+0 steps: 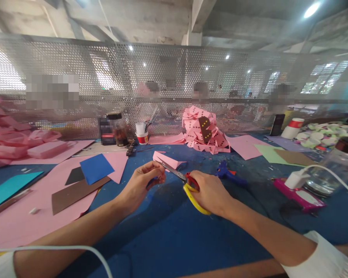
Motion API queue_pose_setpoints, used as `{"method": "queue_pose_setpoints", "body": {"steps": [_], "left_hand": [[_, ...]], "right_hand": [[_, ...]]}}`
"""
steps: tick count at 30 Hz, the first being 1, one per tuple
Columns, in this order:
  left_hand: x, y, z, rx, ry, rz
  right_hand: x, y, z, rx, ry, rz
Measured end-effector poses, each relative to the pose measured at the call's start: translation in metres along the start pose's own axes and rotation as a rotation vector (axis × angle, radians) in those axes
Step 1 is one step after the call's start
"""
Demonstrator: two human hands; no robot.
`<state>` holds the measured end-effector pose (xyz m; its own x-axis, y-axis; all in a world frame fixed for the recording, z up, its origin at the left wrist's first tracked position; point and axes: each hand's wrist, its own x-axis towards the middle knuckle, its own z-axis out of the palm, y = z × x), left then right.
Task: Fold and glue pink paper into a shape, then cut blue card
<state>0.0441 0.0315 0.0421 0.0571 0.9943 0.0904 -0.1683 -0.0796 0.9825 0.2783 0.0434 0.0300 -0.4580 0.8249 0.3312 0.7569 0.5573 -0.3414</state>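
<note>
My right hand is closed round the handles of a pair of scissors, one loop yellow and one red. The metal blades point up and left, toward my left hand. My left fingers are curled and pressed together beside the blade tips; what they pinch, if anything, is too small or hidden to make out. Just behind the blades is a folded piece of pink paper; I cannot tell whether my left fingers touch it. A blue glue gun lies right of my right hand.
A stack of dotted pink paper pieces stands at the back by a perforated metal screen. Coloured sheets, including a blue square, lie left. Right are a magenta power strip, a white cable and a glass jar. Pink boxes pile far left.
</note>
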Motion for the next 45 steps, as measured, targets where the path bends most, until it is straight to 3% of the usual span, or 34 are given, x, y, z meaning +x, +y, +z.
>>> {"method": "queue_pose_setpoints", "body": {"steps": [45], "left_hand": [[-0.0023,0.0002,-0.001,-0.044,0.04,-0.034]], "right_hand": [[-0.0016,-0.0022,0.0003,-0.177,-0.046,0.014]]}}
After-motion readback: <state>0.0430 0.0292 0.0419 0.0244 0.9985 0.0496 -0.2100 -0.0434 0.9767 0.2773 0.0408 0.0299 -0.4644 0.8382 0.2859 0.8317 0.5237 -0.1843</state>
